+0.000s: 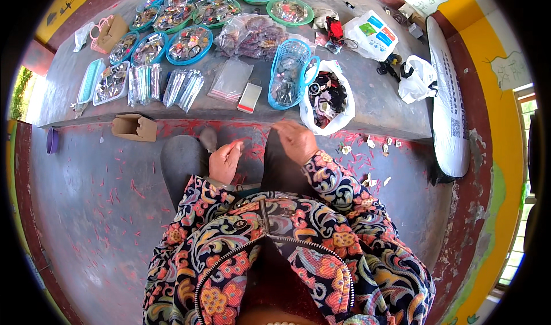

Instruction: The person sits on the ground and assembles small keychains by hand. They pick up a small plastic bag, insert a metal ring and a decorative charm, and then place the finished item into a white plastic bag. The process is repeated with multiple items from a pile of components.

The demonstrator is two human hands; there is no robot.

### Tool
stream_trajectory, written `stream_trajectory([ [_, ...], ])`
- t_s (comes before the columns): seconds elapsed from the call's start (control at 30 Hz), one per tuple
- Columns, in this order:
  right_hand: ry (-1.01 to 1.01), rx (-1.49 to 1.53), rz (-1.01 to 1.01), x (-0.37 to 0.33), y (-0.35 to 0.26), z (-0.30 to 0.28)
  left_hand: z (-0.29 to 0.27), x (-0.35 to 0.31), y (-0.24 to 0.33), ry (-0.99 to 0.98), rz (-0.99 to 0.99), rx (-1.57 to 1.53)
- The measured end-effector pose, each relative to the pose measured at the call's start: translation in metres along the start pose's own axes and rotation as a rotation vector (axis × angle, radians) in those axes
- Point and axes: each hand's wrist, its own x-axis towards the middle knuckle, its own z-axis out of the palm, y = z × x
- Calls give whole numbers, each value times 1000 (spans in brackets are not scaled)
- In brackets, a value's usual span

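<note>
My left hand [225, 160] pinches something too small to make out and my right hand [295, 141] hovers half-curled, seemingly empty, just below the white bag [327, 98], so I judge I'm mid-sorting, reaching in next.

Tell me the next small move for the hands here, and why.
Probably reach the right hand forward into the open white bag on the ledge. That hand hangs just below the bag's mouth with nothing visible in its fingers, while the left hand is curled over the lap, fingertips pinched together; whether it holds something small I cannot tell.
</note>
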Motion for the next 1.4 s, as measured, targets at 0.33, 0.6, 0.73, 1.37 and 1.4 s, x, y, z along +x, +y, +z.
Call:
stream_trajectory([
  [0.33,38,-191,680,-42,194,-28,4,2,3,-54,-122,21],
  [0.6,-70,-438,609,14,265,-41,9,5,6,-88,-166,54],
  [0.73,-115,-481,495,38,303,-28,12,9,2,-98,-204,73],
  [1.37,-364,-533,815,-3,258,-36,14,5,6,-113,-212,56],
  [1.4,-312,-488,815,-9,260,-35,11,4,10,-132,-208,70],
])
